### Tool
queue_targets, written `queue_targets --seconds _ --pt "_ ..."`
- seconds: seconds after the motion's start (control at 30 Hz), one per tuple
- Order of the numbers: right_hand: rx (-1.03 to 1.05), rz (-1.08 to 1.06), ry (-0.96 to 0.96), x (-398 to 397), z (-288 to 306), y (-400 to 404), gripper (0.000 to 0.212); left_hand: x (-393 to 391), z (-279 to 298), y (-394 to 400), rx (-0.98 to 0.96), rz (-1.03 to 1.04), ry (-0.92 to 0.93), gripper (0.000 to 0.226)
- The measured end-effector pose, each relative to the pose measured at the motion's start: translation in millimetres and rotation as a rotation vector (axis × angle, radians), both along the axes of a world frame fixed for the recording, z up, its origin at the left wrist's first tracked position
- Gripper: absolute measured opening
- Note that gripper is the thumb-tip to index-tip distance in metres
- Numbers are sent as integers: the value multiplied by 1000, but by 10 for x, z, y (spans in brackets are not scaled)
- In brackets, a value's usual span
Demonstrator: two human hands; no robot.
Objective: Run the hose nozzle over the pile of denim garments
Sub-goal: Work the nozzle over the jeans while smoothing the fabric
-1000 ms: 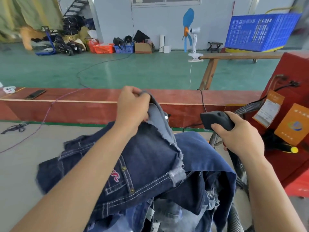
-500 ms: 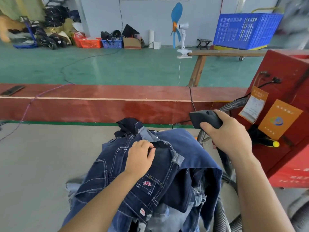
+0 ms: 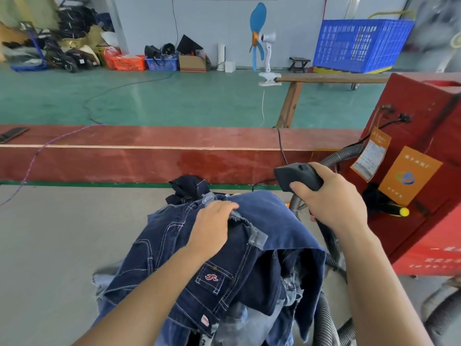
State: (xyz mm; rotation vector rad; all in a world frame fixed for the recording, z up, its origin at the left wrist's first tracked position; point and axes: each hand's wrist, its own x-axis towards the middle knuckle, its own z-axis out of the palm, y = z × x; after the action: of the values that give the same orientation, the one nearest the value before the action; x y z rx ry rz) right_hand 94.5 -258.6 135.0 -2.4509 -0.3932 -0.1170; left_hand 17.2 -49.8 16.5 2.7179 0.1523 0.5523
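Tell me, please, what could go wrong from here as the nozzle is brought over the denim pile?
1. The left hand rests on the dark blue denim pile, so the black hose nozzle gripped by the right hand may run over its fingers.
2. The grey ribbed hose loops beside the pile and might snag hanging denim.
3. Frayed loose edges could be pulled into the nozzle.

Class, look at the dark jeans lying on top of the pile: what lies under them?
Under the dark jeans, on which the left hand rests, more denim shows: a plain blue piece and paler garments. Anything deeper in the pile is covered.
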Motion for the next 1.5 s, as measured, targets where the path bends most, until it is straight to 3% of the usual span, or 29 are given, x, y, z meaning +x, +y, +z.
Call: queue_targets --seconds 0.07,0.13,0.17,0.23,0.27,0.33,0.4,0.5,0.53,0.6,0.63,0.73,0.8,1.0,1.07,1.13,1.17,1.23,1.3,1.37,1.43,1.5 --pt "-4 1 4 -5 -1 14 47 212 114 0 227 -82 320 53" --pt "-4 7 7 -3 -6 31 50 313 213 3 466 -114 451 43" --pt "-3 11 4 1 -13 35 50 327 283 13 551 -125 417 35" --pt "0 13 -1 30 -23 25 50 307 432 60 711 -173 153 21" --pt "-3 11 -1 43 -25 21 51 270 476 90 711 -175 -17 15" --pt "-8 7 2 59 -34 19 52 135 479 160 512 -127 -292 14" --pt "4 -13 2 75 -31 13 52 31 379 174 337 -18 -185 7" --pt "1 -14 10 53 -18 26 51 -35 36 214 212 76 322 29" --pt "1 -11 7 46 -16 23 50 -82 15 192 141 98 319 32" --pt "-3 -3 -3 47 -29 23 52 -178 -12 70 27 96 52 23" --pt "-9 -1 -6 46 -34 24 53 -230 -40 -33 26 55 12 22" --pt "-19 1 -5 34 -23 41 54 -387 -138 -362 171 -22 204 49" --pt "-26 2 -1 24 -25 49 54 -397 -201 -422 272 -11 290 44" --pt "-25 7 -5 33 -54 53 51 -491 35 -249 140 -145 -23 27" --pt "-29 2 1 39 -45 44 51 -587 32 -238 290 -215 272 28" --pt "-37 8 12 30 -40 50 50 -634 -55 -272 283 -270 673 33" --pt "-40 11 15 26 -39 51 49 -614 -74 -279 218 -263 656 34" --pt "-40 13 10 20 -43 53 48 -520 -58 -272 5 -148 366 26" --pt "-37 12 5 24 -43 57 49 -436 -44 -266 -22 -101 150 22" --pt "-40 14 3 22 -37 62 50 -372 -132 -254 58 -111 179 35" --pt "-43 20 -1 15 -33 71 49 -334 -161 -258 86 -60 244 36" --pt "-48 23 -6 14 -36 76 48 -235 -104 -255 76 -5 180 33"
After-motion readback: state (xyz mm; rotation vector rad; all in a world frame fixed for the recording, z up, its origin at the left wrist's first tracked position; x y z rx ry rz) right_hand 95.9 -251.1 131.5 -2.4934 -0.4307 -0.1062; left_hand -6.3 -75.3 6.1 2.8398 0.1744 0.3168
